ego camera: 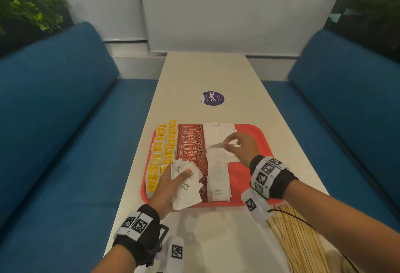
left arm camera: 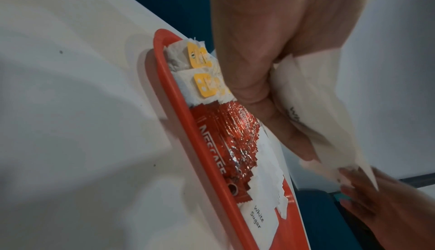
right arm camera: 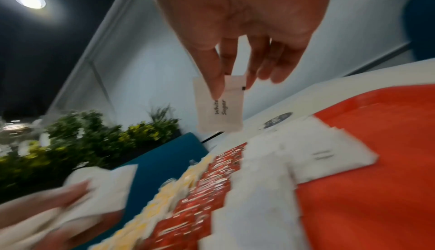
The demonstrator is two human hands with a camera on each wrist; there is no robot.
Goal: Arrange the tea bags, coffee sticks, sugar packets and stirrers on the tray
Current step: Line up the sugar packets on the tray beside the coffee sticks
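Observation:
A red tray (ego camera: 244,177) on the white table holds rows of yellow-tagged tea bags (ego camera: 161,153), red coffee sticks (ego camera: 191,145) and white sugar packets (ego camera: 217,177). My left hand (ego camera: 171,183) grips a bunch of sugar packets (ego camera: 187,186) over the tray's near left part; the bunch (left arm camera: 329,109) fills the left wrist view. My right hand (ego camera: 237,146) pinches a single sugar packet (ego camera: 216,145) above the sugar rows, and this single packet (right arm camera: 220,105) hangs from thumb and forefinger. Wooden stirrers (ego camera: 296,240) lie on the table under my right forearm.
A purple round sticker (ego camera: 212,98) marks the table beyond the tray. Blue sofas (ego camera: 54,121) flank the table on both sides, with plants (ego camera: 28,6) behind. The tray's right part (right arm camera: 376,161) shows bare red surface.

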